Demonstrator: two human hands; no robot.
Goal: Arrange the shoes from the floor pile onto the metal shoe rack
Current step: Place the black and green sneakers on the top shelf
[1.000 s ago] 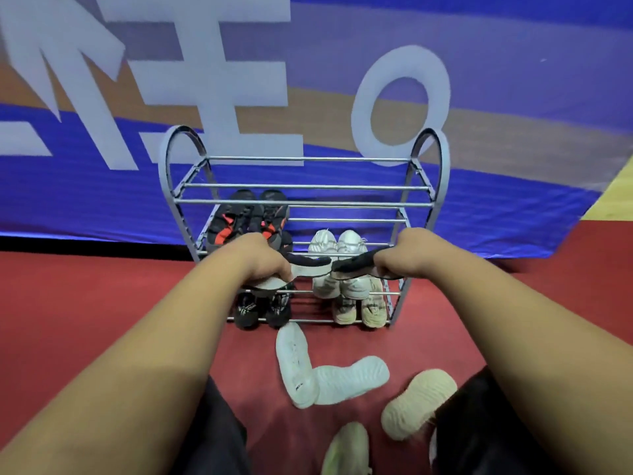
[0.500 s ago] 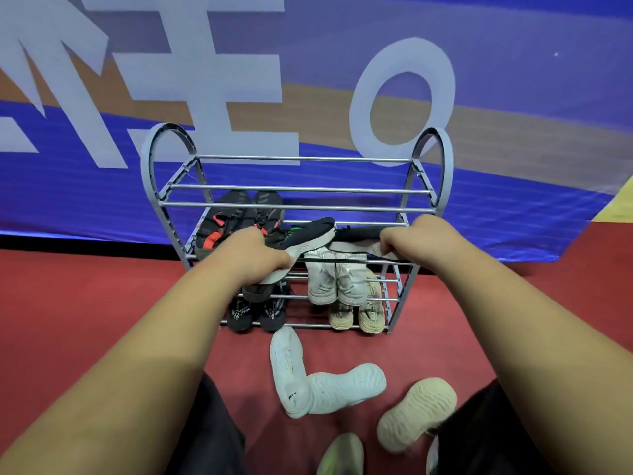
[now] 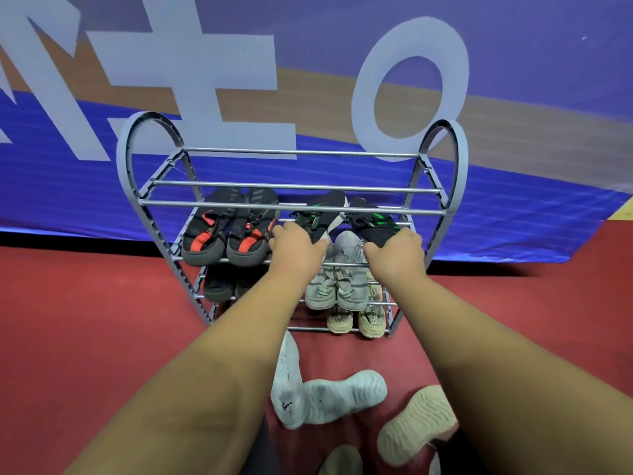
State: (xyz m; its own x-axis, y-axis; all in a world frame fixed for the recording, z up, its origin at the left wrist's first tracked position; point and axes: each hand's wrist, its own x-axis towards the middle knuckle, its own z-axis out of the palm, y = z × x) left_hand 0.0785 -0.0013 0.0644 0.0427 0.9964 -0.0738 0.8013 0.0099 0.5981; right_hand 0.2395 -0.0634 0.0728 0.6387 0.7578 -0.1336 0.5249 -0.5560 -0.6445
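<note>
On the rack (image 3: 294, 152), second tier, beside a red-trimmed pair (image 3: 229, 234), the left hand (image 3: 296, 250) is gripping the left shoe (image 3: 320, 214) by its heel, fingers curled. The right hand (image 3: 394, 257) is clutching the right shoe (image 3: 371, 219) likewise. Released while tilting sideways, the left shoe could be slipping between bars. Both are running lengthwise across the bars, toes pointing toward the banner (image 3: 513, 217).

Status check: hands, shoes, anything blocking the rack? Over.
Left hand grips black-green shoe, right hand grips its twin. Both at rack's second shelf, beside black-red pair. Nothing blocking; white shoes left on floor.
</note>
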